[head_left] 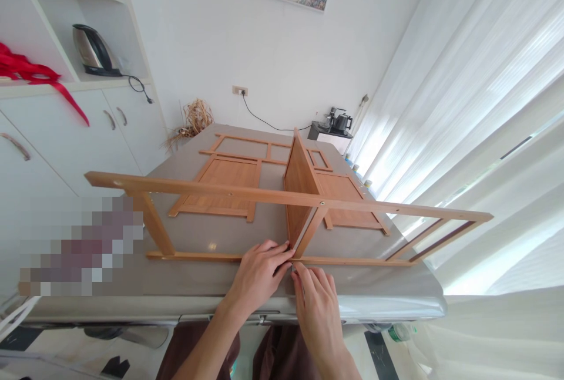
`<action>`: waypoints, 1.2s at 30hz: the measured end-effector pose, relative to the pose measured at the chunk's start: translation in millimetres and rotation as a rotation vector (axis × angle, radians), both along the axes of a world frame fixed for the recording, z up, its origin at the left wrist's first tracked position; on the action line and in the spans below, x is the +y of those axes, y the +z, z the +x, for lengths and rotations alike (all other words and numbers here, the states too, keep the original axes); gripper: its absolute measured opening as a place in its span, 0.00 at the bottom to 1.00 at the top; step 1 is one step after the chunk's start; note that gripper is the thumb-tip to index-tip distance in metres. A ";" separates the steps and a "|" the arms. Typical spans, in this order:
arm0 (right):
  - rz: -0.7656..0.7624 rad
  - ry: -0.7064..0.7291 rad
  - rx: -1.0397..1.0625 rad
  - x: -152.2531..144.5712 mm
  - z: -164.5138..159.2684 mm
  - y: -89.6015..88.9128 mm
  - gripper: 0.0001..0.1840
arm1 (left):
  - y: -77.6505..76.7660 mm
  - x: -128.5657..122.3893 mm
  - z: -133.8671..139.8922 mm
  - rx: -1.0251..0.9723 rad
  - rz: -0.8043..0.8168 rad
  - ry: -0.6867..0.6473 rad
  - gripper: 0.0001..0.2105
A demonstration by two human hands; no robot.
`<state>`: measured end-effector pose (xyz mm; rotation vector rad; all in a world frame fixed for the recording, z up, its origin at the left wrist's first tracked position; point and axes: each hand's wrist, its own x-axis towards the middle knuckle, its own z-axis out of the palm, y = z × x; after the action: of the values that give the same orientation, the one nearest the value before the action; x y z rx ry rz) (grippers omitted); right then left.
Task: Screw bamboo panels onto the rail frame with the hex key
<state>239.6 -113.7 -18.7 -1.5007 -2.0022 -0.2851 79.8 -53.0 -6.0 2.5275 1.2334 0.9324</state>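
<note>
A wooden frame [273, 194] stands on its long edge along the front of the table, with an upright wooden panel [304, 171] running back from its middle post. Fingers of my left hand [259, 272] are closed around the lower rail where the post and panel meet it. Just to the right, my right hand [318, 292] pinches something small and thin at the near face of that joint; its kind is mostly hidden by the fingertips. A screw head [322, 203] shows in the top rail above the panel.
Flat wooden panels lie behind the frame, one left [227, 180] and one right [341, 195]. Another slim frame [247, 146] lies farther back on the grey table [198, 283]. White cabinets [66, 127] stand left, a curtain [497, 104] hangs right. A pixelated patch covers the left front.
</note>
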 end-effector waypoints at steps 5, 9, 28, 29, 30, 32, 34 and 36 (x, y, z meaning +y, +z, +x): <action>-0.001 0.024 0.055 0.3 2.0 2.6 0.12 | -0.8 -0.4 0.0 -0.004 0.003 0.007 0.13; -0.050 -0.014 0.228 3.3 4.7 -3.3 0.12 | -0.6 -0.8 -0.2 -0.005 0.018 0.006 0.14; -0.164 -0.117 0.511 1.4 6.1 -21.2 0.13 | 0.7 0.4 0.1 0.040 0.003 0.014 0.14; -0.165 -0.112 0.495 1.7 5.8 -21.4 0.13 | 1.1 0.4 0.2 0.041 0.001 0.014 0.14; -0.164 -0.105 0.482 2.0 5.3 -21.4 0.13 | 1.6 0.3 0.2 0.043 -0.003 0.012 0.14; -0.152 -0.089 0.454 3.0 4.3 -20.6 0.12 | 2.5 0.1 0.4 0.037 -0.008 0.010 0.14; -0.125 -0.078 0.419 3.7 3.1 -19.2 0.11 | 2.9 -0.2 0.7 0.026 -0.013 0.006 0.14; -0.098 -0.067 0.372 3.9 2.0 -17.4 0.10 | 2.7 -0.4 0.9 0.013 -0.015 0.003 0.14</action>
<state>241.6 -109.8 -36.1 -1.5526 -1.6929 0.0651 80.8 -53.3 -3.3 2.5249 1.2431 0.9052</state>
